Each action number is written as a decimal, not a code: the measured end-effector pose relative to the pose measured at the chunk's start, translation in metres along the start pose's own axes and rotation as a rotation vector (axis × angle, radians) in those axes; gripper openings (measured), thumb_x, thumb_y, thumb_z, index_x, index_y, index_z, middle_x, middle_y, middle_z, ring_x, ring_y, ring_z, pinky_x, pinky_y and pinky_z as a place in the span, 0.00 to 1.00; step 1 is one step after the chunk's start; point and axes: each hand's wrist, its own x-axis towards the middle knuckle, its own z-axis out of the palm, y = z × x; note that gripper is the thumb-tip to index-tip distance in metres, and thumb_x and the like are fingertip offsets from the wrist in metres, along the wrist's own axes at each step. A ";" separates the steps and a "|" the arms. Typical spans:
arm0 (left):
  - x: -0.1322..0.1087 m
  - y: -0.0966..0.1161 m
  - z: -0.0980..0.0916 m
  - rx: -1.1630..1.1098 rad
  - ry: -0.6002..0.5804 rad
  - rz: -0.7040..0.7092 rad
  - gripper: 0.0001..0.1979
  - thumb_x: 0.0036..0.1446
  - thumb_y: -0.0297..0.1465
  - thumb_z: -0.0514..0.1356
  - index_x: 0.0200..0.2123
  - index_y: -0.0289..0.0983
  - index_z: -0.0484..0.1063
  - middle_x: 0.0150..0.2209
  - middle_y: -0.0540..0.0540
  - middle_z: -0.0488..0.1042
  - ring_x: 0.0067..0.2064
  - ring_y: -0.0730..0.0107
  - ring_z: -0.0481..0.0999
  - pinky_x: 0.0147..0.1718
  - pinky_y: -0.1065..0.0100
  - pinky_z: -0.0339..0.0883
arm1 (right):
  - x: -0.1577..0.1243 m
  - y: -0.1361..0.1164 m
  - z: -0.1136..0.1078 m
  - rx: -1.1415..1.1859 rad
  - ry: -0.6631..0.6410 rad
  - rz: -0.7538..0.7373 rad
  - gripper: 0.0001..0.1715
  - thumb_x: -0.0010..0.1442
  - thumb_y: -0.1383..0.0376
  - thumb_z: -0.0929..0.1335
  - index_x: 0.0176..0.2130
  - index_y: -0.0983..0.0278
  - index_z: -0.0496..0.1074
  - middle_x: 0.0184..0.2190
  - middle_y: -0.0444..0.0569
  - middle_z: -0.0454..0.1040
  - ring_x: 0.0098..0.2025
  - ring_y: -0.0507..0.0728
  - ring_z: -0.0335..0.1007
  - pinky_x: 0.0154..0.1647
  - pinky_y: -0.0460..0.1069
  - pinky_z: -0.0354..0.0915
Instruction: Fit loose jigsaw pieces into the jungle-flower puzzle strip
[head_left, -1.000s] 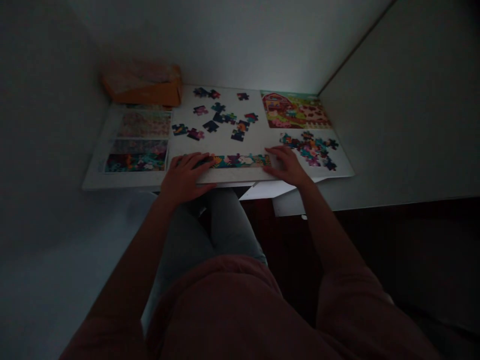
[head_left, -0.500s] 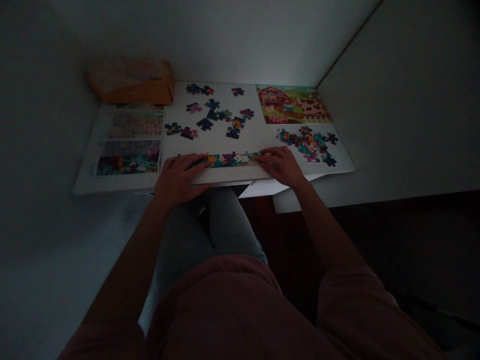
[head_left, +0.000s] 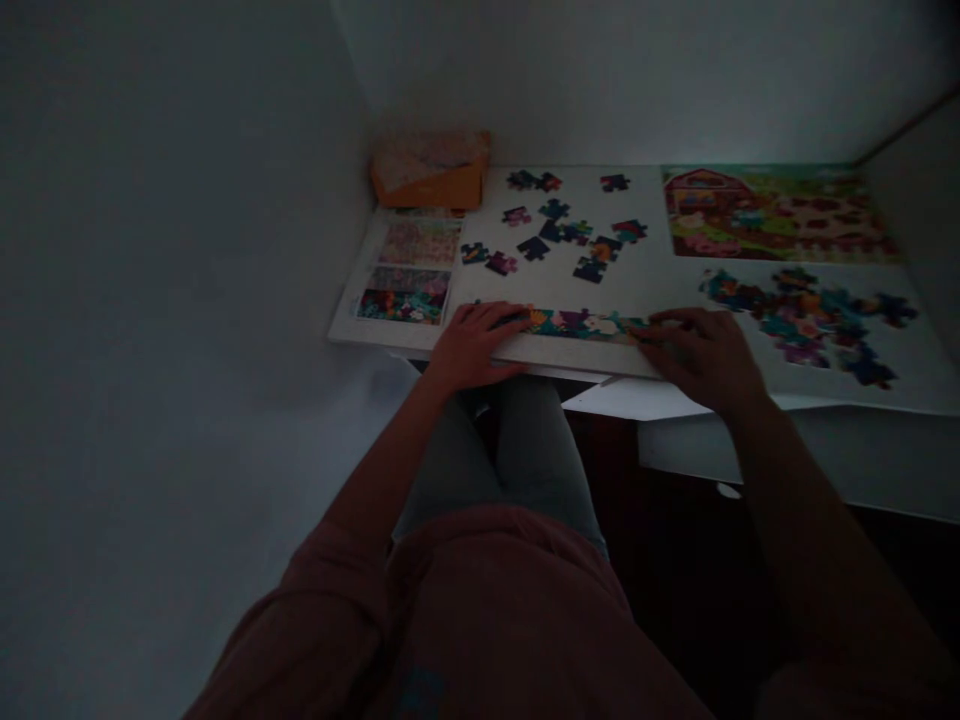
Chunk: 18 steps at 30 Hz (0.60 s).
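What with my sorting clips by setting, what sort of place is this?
Likely a dim corner of a home, perhaps a desk nook: a white tabletop set against the wall, loose jigsaw pieces spread over it, and a farmyard picture beside them.

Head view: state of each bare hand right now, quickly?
Left hand: open, over the left end of the flat, multicoloured jigsaw strip.
Right hand: at its right end; grip cannot be told.

- Strip of joined, multicoloured puzzle pieces [head_left: 574, 322]: printed card by its look, smooth-faced.
- Flat white counter [head_left: 652, 285]: smooth, mostly matt.
- Orange, angular box [head_left: 439, 188]: matt card sides.
- Rectangular, colourful farm picture [head_left: 825, 235]: flat printed paper or card.
- Dusky-pink shirt [head_left: 517, 600]: matt, creased cloth.
- Grey-blue trousers [head_left: 529, 450]: denim-like cloth, matt.
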 end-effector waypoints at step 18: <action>-0.004 0.007 0.009 0.042 0.073 -0.164 0.55 0.77 0.60 0.76 0.93 0.38 0.66 0.90 0.26 0.68 0.91 0.30 0.68 0.88 0.34 0.62 | 0.001 0.010 0.007 0.070 0.205 0.140 0.27 0.76 0.37 0.76 0.65 0.43 0.88 0.55 0.61 0.86 0.59 0.81 0.85 0.64 0.84 0.82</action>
